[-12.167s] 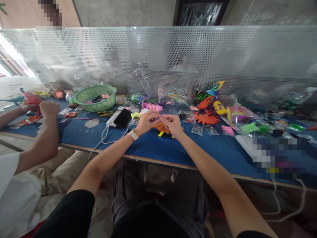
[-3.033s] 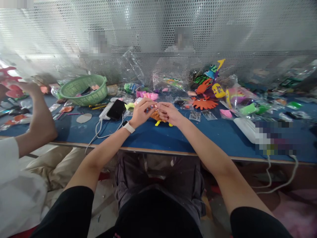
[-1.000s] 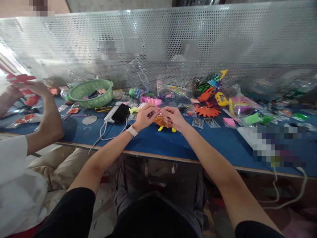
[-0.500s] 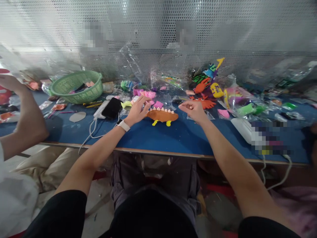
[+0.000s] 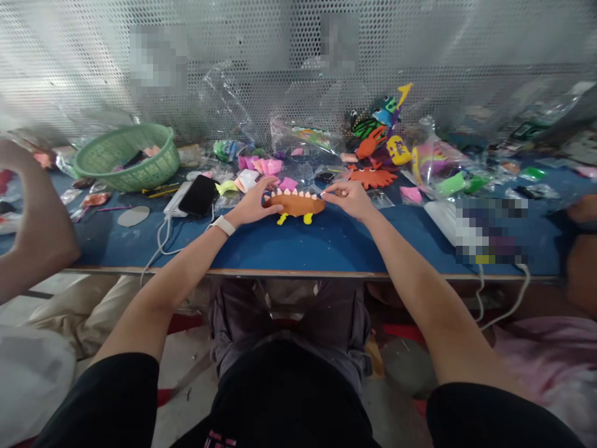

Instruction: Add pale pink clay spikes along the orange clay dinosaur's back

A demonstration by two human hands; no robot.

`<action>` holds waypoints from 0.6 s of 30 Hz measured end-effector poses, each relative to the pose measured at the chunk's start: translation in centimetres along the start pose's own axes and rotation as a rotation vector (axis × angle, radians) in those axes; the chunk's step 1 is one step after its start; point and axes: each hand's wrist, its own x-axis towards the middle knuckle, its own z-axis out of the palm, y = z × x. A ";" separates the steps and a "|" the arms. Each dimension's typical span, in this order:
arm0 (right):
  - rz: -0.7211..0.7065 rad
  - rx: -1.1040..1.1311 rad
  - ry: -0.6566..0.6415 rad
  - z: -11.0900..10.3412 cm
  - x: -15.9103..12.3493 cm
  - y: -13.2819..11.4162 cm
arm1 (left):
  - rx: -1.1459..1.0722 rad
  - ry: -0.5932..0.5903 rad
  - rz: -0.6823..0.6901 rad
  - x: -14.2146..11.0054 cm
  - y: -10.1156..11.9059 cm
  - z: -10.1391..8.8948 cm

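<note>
A brown clay figure (image 5: 298,205) lies on the blue table in front of me. Pale pointed pieces line its top edge, and two yellow feet stick out below. Around its left end is my left hand (image 5: 255,202), thumb on the near side and fingers behind, steadying it. At the figure's right end, my right hand (image 5: 352,198) is closed in a pinch, its fingertips at the last pale points. Whatever sits in that pinch is too small to make out. Just behind the figure lies a pink packet (image 5: 288,184).
A green basket (image 5: 128,177) stands at the left. Nearer are a black phone (image 5: 198,196) and a cabled white power strip (image 5: 176,202). Behind my right hand lie an orange clay crab (image 5: 373,177) and other clay figures. Another white device (image 5: 441,221) is rightward. Another person's arm (image 5: 40,230) reaches in left.
My left hand has closed around the figure's left end. My right hand has come in to its right end, where before it was apart. The camera view has shifted slightly.
</note>
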 end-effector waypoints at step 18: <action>-0.038 -0.082 -0.012 0.4 -0.1 0.7 | 0.043 -0.029 -0.085 -0.2 0.6 0.2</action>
